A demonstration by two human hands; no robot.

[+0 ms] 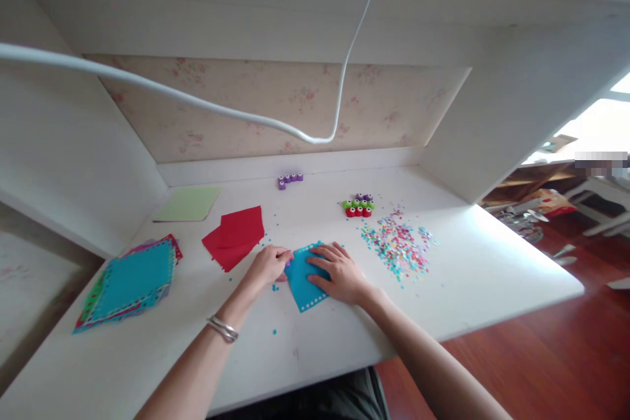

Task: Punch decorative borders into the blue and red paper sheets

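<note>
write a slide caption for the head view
Left hand holding a small purple tool at the edge of a blue sheet, right hand on top.

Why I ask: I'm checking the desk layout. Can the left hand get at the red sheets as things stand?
Probably yes: the red sheets lie close beside the left hand, and nothing visible stands between them. It may need to let go of the small purple item it seems to pinch.

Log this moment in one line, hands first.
left hand: holding purple punch at edge of blue paper; right hand: spread on blue paper; nearby: red paper, confetti
</note>
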